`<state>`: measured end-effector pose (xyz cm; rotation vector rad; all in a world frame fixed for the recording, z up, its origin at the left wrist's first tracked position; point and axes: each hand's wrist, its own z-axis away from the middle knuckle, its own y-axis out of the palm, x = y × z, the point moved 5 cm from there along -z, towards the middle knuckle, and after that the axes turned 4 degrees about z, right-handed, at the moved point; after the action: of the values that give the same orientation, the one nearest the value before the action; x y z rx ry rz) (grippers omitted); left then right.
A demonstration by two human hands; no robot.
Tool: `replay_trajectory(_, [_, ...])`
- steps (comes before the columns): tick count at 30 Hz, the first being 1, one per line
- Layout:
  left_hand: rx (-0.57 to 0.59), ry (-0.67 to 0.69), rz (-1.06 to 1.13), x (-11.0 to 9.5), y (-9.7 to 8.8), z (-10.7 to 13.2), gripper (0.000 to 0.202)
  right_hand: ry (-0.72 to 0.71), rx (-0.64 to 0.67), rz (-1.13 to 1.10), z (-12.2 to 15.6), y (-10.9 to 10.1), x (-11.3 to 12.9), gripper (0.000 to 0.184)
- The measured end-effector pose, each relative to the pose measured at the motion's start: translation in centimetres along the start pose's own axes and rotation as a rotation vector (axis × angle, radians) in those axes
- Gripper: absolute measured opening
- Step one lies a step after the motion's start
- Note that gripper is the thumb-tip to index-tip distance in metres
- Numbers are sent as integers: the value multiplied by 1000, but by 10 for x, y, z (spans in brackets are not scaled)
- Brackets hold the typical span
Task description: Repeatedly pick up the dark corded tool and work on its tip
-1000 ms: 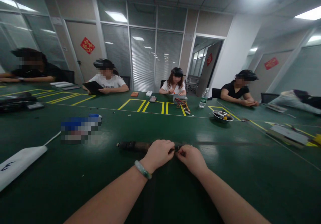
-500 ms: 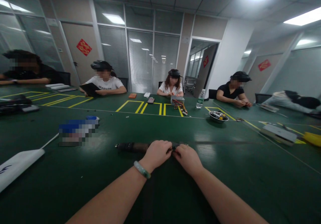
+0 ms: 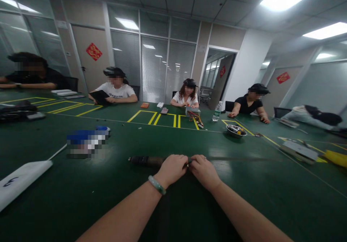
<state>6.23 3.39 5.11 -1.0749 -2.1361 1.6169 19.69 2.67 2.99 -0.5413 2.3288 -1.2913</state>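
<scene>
A dark, slim electric screwdriver [image 3: 154, 161] lies crosswise on the green table, its narrow tip pointing left. My left hand [image 3: 173, 168], with a jade-like bangle at the wrist, is closed around its right part. Against it, my right hand [image 3: 203, 170] is also closed, its fingers pinching at the tool's right end. A small shiny spot shows between the two sets of fingertips, too small to name. My palms and most of the tool's right end are hidden under the fingers.
The green table [image 3: 121, 206] carries yellow tape outlines. To the left are a white power strip [image 3: 24, 180] and a blurred blue-and-white packet [image 3: 86, 141]. Farther off stand a metal bowl of small parts [image 3: 236, 130], a water bottle [image 3: 217, 111] and a grey box with wires [image 3: 192, 111]. Several people sit opposite.
The view has tilted slightly upward. Both my hands stay together at the screwdriver's right end, with only small finger shifts. The person at the far right has moved their hands apart.
</scene>
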Motion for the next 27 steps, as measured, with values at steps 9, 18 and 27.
replay_trajectory(9, [-1,12,22,2,-3,1,7,45,67,-116,-8,15,-9,16])
replay_trajectory(18, [14,2,51,3,-3,2,6,89,277,-58,-14,9,-6,7])
replay_trajectory(27, [-152,178,193,-13,-27,14,25,169,319,12,-11,13,-29,20])
